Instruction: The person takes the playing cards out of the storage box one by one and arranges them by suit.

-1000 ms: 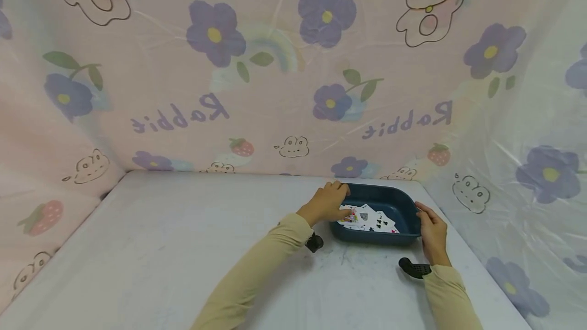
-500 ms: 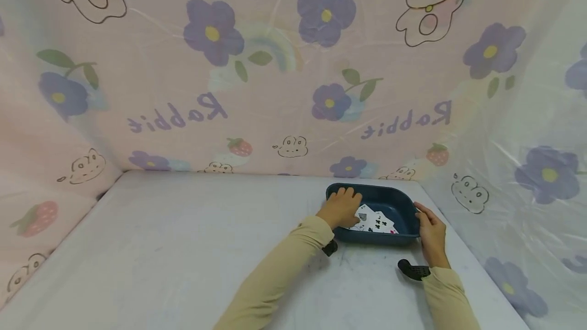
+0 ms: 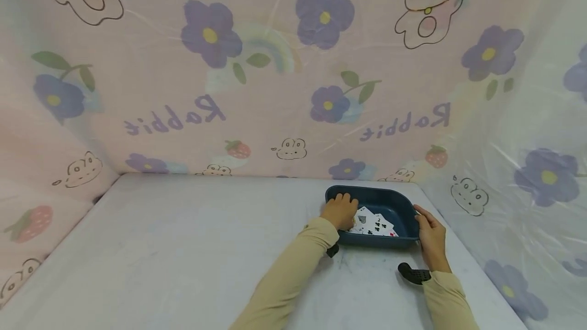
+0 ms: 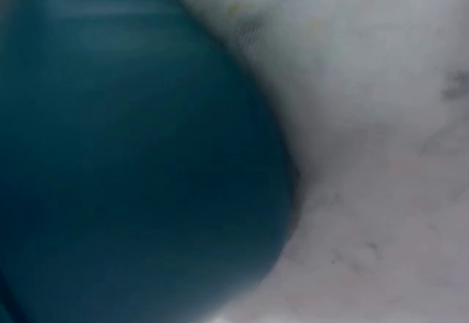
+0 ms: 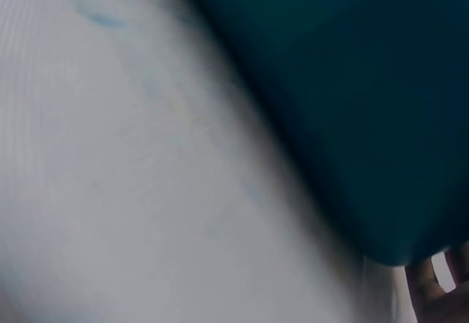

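Now, progress: cards not yet lifted out; I judge the gathering is left.
Left grip (image 3: pixel 340 210): fingers curled inside the dark blue plastic tray (image 3: pixel 403 207), on loose playing cards (image 3: pixel 373 225); I can't tell if pinched.
Right grip (image 3: pixel 429 237): fingers wrapped on the tray's rim.
Tray: between both grips on the white bench (image 3: pixel 183 248).
Contents: face-up cards, scattered.

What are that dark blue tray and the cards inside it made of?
The tray looks like moulded plastic: smooth, rounded corners, one even teal-blue colour with a dull sheen. The cards appear to be thin coated paper, flat and white with printed suits, though the coating is hard to judge.
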Tool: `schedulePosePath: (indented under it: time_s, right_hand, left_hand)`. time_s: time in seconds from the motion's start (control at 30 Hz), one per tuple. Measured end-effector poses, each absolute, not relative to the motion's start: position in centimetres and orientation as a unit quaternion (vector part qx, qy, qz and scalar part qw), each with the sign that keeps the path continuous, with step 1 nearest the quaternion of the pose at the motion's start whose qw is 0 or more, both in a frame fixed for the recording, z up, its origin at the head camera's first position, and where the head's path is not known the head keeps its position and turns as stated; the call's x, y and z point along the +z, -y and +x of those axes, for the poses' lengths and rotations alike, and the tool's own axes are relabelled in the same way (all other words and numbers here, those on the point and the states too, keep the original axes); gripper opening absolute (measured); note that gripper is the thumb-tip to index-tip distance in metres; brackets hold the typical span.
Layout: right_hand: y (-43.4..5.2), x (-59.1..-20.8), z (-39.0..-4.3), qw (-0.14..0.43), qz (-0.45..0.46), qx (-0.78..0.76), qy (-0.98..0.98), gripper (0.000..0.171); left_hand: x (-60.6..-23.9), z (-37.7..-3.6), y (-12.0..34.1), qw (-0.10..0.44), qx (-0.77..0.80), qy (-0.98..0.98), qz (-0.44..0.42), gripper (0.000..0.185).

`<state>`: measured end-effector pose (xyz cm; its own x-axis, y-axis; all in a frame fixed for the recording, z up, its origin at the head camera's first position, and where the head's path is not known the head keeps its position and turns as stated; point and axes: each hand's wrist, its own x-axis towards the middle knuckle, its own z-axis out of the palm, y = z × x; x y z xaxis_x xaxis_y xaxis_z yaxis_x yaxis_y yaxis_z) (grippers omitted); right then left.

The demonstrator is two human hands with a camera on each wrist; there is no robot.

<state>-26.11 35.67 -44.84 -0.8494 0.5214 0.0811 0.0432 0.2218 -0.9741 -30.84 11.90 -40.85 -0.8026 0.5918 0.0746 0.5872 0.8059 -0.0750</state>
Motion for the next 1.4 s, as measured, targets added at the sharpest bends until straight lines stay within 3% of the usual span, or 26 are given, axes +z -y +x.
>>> schedulePosePath:
  time_s: [0.27, 0.53, 0.9, 1.13, 1.4]
  right_hand:
    - [-35.6, -45.0, -26.4, 0.197, -0.196, 0.598, 0.752, 0.044]
    - [-35.7, -44.8, -26.1, 0.201, -0.204, 0.612, 0.737, 0.045]
    - [-35.0, -44.9, -25.7, 0.191, -0.215, 0.611, 0.737, 0.045]
    - [-34.7, -45.0, -25.4, 0.193, -0.22, 0.598, 0.747, 0.044]
    - [-34.8, -44.8, -25.4, 0.194, -0.216, 0.597, 0.748, 0.044]
  left_hand:
    - [-40.6, -30.3, -12.5, 0.038, 0.058, 0.953, -0.294, 0.023]
    - [-40.3, -30.3, -12.7, 0.026, 0.049, 0.953, -0.297, 0.041]
    - [-39.8, -30.0, -12.1, -0.033, 0.013, 0.959, -0.282, 0.045]
    - [-40.0, -30.1, -11.9, -0.032, -0.004, 0.96, -0.279, 0.037]
    - [-40.0, -30.1, -12.0, -0.033, 0.002, 0.96, -0.279, 0.054]
